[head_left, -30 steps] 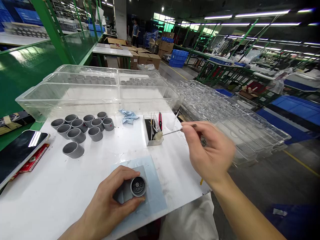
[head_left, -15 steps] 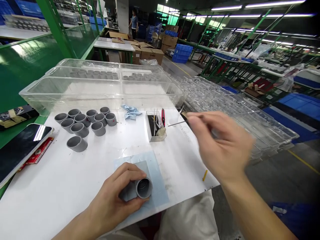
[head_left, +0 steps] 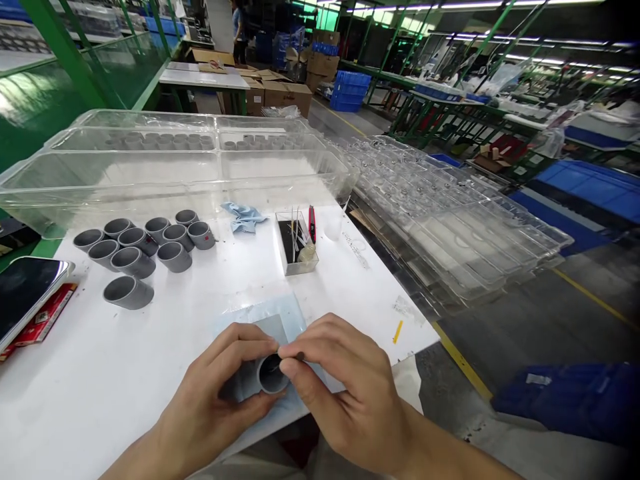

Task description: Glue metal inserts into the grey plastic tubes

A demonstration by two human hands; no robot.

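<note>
Head view: grey rings [head_left: 143, 247] lie beyond hands.

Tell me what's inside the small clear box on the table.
The clear box holds thin sticks, standing and leaning, with a pale lump at its front corner. Its floor looks dark; what lies there is hidden.

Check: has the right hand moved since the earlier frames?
Yes. The right hand came back from beside the clear box to the grey cylinder.
</note>
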